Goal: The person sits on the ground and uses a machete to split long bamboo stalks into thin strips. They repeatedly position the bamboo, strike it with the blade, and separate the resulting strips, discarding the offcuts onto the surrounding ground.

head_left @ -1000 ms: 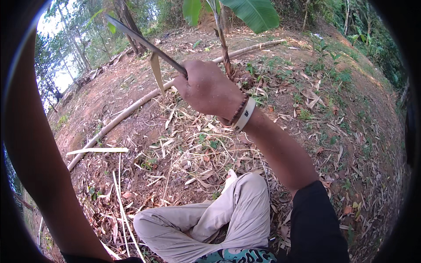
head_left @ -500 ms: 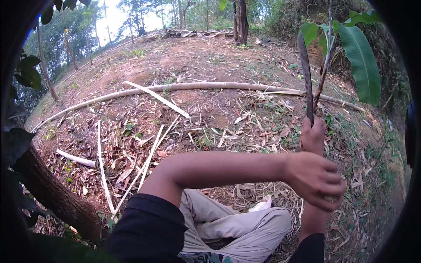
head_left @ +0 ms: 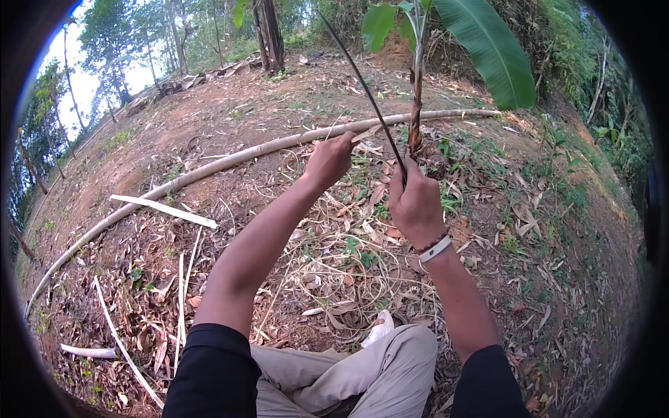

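My right hand, with a bracelet and a pale wristband, is closed round the handle of a machete. Its long dark blade points up and to the left, seen nearly edge-on. My left hand reaches forward, its fingers closed on a pale bamboo strip. Behind that strip a long bamboo pole curves across the ground. The strip's far end is hard to make out against the pole and the blade.
A young banana plant stands just beyond my right hand. To the left lie a wide split bamboo piece, several thin strips and a short bamboo piece. Dry leaves and curly shavings cover the ground before my crossed legs.
My left arm, earlier crossed over my right forearm, has swung forward and left to grip the strip. The machete has tipped leftward. The view has turned right.
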### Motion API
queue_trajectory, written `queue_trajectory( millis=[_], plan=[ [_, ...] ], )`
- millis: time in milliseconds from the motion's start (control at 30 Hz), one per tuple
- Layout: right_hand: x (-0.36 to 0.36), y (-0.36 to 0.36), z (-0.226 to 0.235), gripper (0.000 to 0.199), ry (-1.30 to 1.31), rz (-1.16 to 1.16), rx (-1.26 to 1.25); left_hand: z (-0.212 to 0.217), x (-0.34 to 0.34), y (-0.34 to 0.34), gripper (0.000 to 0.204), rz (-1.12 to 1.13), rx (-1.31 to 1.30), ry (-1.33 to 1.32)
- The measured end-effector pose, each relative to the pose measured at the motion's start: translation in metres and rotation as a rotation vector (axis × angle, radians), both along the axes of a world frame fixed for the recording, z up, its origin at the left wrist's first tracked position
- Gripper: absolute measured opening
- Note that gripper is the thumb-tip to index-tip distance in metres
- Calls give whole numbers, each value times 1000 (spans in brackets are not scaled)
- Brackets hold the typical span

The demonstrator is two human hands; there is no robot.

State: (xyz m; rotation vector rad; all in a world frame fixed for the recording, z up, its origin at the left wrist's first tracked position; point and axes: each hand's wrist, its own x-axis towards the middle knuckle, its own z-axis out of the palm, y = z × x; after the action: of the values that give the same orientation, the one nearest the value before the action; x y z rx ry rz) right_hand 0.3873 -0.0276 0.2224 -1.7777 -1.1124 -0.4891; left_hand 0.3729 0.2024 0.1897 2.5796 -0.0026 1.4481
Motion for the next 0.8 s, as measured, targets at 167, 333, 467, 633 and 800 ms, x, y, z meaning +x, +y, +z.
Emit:
queue_trajectory(
  millis=[167,333,467,633,800],
  plan=[
    [10,-22,29,21,978,608,-34,-3,12,1,12,10,-14,16],
    [24,-25,13,24,364,248,-62,-5,23,-10,21,42,72,9],
    [27,-25,-2,21,-33,-75,-123,-23,41,-8,22,5,24,53],
    [28,-34,-6,22,32,-16,-43,-33,38,7,18,82,99,174],
    [24,-56,11,28,230,37,-136,-42,46,-4,21,0,23,89]
  ],
)
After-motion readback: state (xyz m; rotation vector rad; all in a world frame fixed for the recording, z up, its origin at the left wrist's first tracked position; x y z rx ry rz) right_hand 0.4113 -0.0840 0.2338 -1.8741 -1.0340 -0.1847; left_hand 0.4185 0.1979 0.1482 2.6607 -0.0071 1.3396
